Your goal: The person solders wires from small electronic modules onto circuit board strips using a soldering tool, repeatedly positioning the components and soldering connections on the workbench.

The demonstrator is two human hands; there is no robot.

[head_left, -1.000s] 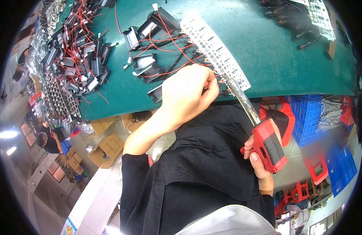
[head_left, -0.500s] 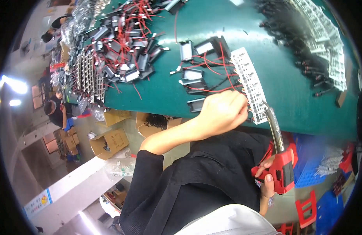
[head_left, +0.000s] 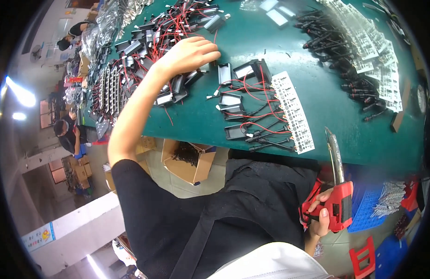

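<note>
My left hand [head_left: 189,56] reaches over the right side of a heap of black plastic cases with red wires [head_left: 147,53]. Its fingers are stretched out side by side and slightly bent, with nothing visible in them. At lower right, my right hand [head_left: 321,222] grips a red and black soldering gun [head_left: 338,207], whose long metal barrel points up over the table edge. The tip is apart from a white circuit board strip [head_left: 293,114]. Red wires and black leads run from the strip's left side, beside several black cases [head_left: 231,100].
Black cables joined to white board strips [head_left: 382,65] lie fanned along the table's right side. White rectangular pieces [head_left: 276,17] are at the far edge. An open cardboard box [head_left: 196,169] stands below the green table [head_left: 191,125]. Other people are at left.
My left hand has left the board strip and moved left and away to the heap. The soldering gun's tip has come off the strip, revealing more leads and a case.
</note>
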